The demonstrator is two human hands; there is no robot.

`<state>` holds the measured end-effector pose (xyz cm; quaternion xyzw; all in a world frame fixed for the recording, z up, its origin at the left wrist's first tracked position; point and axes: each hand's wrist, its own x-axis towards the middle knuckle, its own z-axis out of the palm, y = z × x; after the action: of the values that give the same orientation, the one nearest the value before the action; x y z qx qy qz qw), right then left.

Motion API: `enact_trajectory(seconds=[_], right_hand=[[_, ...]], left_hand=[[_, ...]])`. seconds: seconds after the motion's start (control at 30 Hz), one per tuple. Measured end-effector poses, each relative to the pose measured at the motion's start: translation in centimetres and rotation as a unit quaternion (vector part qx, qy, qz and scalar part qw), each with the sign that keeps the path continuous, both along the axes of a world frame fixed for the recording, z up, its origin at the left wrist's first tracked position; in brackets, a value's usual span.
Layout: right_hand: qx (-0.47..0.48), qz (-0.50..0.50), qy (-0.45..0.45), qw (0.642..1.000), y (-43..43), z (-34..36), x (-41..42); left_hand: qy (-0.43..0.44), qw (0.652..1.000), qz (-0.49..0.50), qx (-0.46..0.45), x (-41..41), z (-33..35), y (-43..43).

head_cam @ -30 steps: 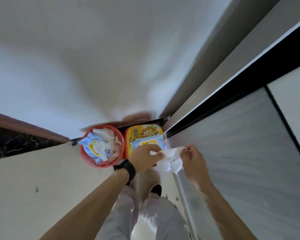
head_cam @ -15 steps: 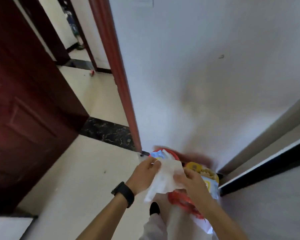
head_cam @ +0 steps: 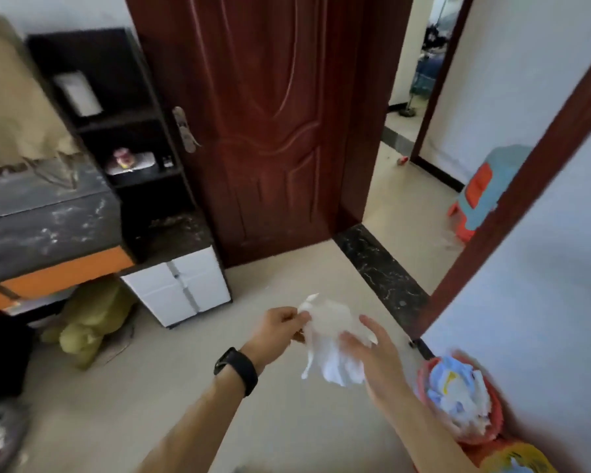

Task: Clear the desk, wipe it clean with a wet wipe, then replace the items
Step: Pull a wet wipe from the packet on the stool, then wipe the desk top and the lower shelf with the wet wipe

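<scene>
A white wet wipe (head_cam: 331,339) hangs crumpled between my hands above the floor. My left hand (head_cam: 280,331), with a black watch on the wrist, pinches its upper left corner. My right hand (head_cam: 372,349) lies against the wipe's right side with its fingers stretched out straight. The desk (head_cam: 45,227), dark-topped with an orange front edge, stands at the far left, with a black shelf unit (head_cam: 123,124) on it. A tan cloth covers part of the desk top.
A red bin (head_cam: 458,401) stuffed with wipes and blue packets sits by the wall at lower right. A white drawer cabinet (head_cam: 181,288) stands under the desk's end. A dark red door (head_cam: 280,124) is ahead, with a doorway and a plastic stool (head_cam: 481,192) to its right.
My view has swung left from the wall and bin toward the desk and door. The wipe has come away from the bin area, and my right hand's fingers have straightened.
</scene>
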<state>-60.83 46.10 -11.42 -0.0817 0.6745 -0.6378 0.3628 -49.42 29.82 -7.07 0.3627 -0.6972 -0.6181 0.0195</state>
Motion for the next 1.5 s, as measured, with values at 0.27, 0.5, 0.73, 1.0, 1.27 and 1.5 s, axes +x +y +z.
enact_trajectory(seconds=[0.27, 0.5, 0.73, 1.0, 1.27, 1.5], right_hand=[[0.045, 0.230, 0.236, 0.943, -18.2, 3.5, 11.4], [0.065, 0.397, 0.306, 0.863, -34.2, 4.9, 23.1], [0.058, 0.468, 0.356, 0.807, -43.8, 4.7, 29.9], [0.012, 0.501, 0.355, 0.790, -54.3, 4.3, 34.2], [-0.001, 0.518, 0.445, 0.730, -69.3, 3.7, 36.1], [-0.016, 0.528, 0.241, 0.814, -82.0, 3.0, 40.2]], left_hand=[[0.005, 0.986, 0.146, 0.081, 16.8, -1.5, -13.3], [0.090, 0.920, 0.363, 0.118, 29.8, -3.8, -22.5], [0.094, 0.883, 0.449, 0.101, 39.6, -2.6, -29.8], [0.064, 0.896, 0.439, 0.025, 45.6, -1.7, -38.0], [-0.186, 0.888, 0.364, -0.209, 47.8, -1.1, -52.1], [0.001, 0.863, 0.506, -0.011, 50.8, -1.1, -62.5]])
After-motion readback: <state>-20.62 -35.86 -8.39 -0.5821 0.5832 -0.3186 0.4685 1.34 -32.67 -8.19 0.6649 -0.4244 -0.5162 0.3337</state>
